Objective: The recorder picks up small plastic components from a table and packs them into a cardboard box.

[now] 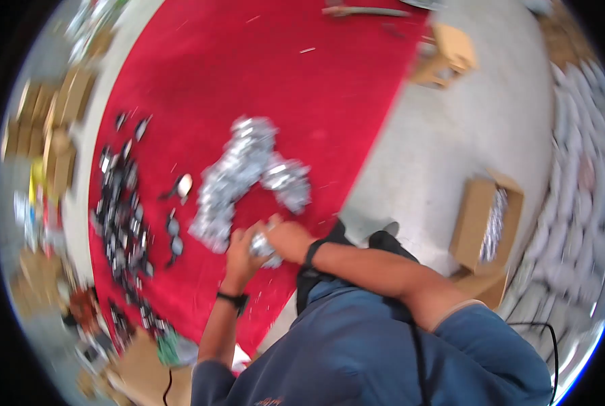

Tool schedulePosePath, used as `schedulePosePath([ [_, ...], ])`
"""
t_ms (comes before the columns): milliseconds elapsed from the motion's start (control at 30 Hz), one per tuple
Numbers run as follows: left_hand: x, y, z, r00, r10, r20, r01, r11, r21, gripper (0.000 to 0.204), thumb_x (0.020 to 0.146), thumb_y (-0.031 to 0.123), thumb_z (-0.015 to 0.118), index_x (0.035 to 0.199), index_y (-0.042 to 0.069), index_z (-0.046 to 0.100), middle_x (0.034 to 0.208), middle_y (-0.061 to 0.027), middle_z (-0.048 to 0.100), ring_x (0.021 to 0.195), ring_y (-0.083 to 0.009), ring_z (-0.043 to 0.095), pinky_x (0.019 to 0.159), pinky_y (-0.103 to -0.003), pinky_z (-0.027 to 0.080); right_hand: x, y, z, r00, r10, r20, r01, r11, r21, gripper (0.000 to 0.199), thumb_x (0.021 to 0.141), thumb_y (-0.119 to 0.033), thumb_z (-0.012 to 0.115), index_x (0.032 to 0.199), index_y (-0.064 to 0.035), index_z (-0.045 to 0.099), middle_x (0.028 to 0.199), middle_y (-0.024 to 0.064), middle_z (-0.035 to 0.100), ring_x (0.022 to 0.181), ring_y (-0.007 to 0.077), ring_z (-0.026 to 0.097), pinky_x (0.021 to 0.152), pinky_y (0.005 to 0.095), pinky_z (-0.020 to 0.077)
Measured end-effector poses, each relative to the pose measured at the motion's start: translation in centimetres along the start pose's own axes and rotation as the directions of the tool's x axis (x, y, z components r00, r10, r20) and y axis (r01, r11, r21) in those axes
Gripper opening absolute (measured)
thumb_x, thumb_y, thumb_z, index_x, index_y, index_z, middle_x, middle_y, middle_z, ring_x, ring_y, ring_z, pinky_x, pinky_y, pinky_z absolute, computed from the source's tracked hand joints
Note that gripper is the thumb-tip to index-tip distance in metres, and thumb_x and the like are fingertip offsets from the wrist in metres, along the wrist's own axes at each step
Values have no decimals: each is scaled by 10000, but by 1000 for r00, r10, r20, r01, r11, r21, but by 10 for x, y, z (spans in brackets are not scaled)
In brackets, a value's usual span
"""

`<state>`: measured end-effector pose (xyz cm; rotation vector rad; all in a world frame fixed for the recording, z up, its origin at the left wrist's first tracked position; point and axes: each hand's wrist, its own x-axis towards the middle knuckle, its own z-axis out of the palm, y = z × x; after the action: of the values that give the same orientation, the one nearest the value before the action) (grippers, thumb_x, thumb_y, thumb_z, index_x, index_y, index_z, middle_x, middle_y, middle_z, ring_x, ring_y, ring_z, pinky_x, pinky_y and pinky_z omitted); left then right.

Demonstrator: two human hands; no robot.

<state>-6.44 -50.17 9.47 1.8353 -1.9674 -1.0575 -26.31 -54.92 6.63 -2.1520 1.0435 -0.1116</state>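
Observation:
Both my hands are closed on a small shiny silver bundle (264, 249), perhaps foil-wrapped; blur hides its exact kind. My left hand (240, 256) grips its left side, with the fingers bent around it. From the right, my right hand (287, 238) presses its fingers against the top. Just beyond them, a curved heap of similar silver pieces (224, 183) lies on the red carpet (302, 88). A smaller cluster of silver pieces (289, 184) branches off its right side.
Many small dark, glossy items (121, 216) are strewn along the carpet's left side. Cardboard boxes (62, 122) stand at far left. To the right are a wooden stool (448, 54), an open carton (471, 220) holding silver pieces, and rows of pale wrapped bundles (566, 223).

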Motion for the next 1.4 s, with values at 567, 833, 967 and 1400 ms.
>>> schedulePosePath([
  [567,118,456,217,721,572,392,-674,710,204,889,669,156,1012,1482,99,656,1256,-200,670,1162,-429,700,982,-491,608,-400,193,-187,552,544,-632,-465,830,308,577,970,-109,689,1532,-78,565,1191,284,651,979,460,767,823,531,645],
  [833,107,654,408,382,700,603,-885,466,20,857,696,225,1004,1472,123,654,1226,-189,665,1068,-429,727,948,-495,618,-625,265,-198,115,770,-628,-605,555,570,846,816,-79,826,1593,-131,494,1277,259,630,1042,479,729,897,545,622],
  [967,113,730,501,181,687,704,-931,351,-103,842,706,228,988,1470,131,649,1222,-194,677,1091,-434,718,959,-497,610,-704,303,-199,-40,820,-571,-573,449,686,870,810,-72,824,1606,-122,478,1322,275,620,1072,494,723,921,548,620],
  [1400,174,937,862,-284,476,832,-906,150,-395,830,716,114,980,1463,128,618,1234,-198,629,1110,-454,705,932,-530,612,-908,546,-197,-478,838,-264,-433,37,900,951,780,-71,903,1615,-93,448,1464,342,567,1141,539,712,927,563,624],
])
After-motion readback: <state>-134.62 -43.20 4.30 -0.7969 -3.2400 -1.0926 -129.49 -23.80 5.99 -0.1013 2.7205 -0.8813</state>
